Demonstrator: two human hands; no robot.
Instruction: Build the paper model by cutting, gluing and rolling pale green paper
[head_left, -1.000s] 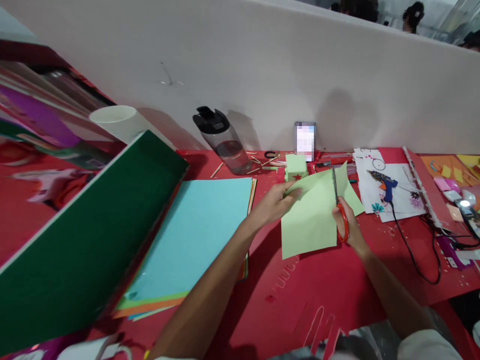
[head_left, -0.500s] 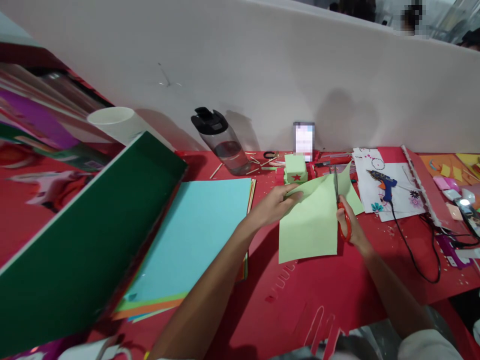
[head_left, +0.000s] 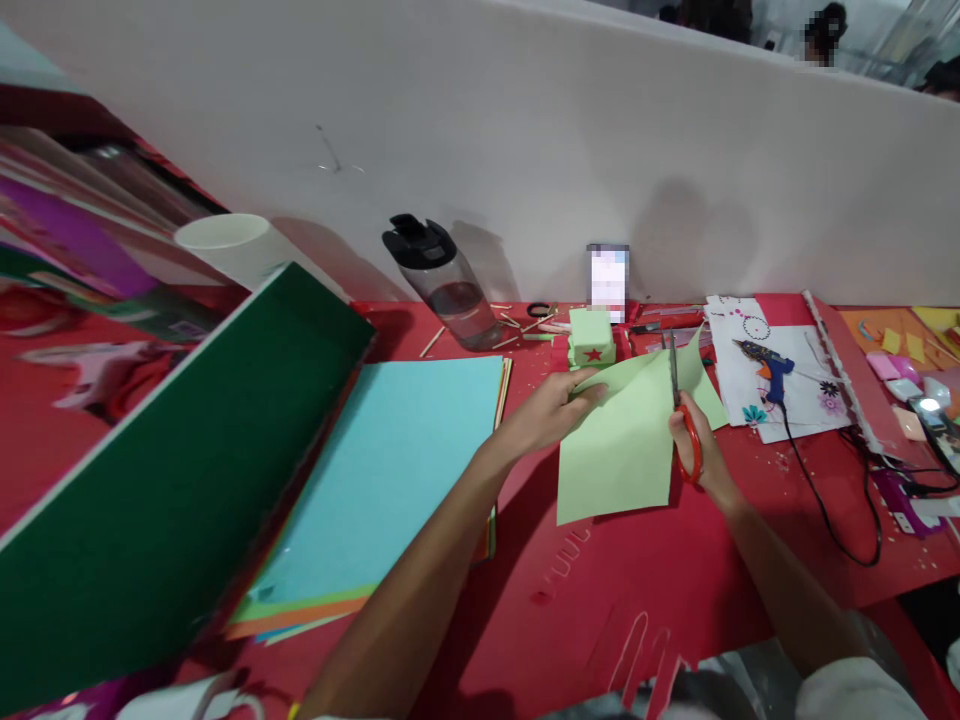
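A light green sheet of paper [head_left: 619, 450] is held up over the red table by my left hand [head_left: 559, 405], which pinches its upper left edge between thumb and fingers. My right hand [head_left: 701, 440] grips red-handled scissors [head_left: 691, 450], blades pointing away from me. The blades lie at a cut in the paper, and a strip on their right side bends up and away. Just beyond my left hand sits a small light green paper box [head_left: 591, 335] with a red star on its front.
A stack of coloured paper [head_left: 405, 440] lies left, beside a tilted dark green board [head_left: 187, 480]. A water bottle [head_left: 454, 290] and a phone [head_left: 608, 280] stand by the white wall. On the right, a blue glue gun [head_left: 776, 375] with a black cord rests on patterned sheets.
The main part of the paper has shifted slightly, its lower right corner moving a little left. My right thumb and the scissors have moved very slightly. My left hand keeps its hold.
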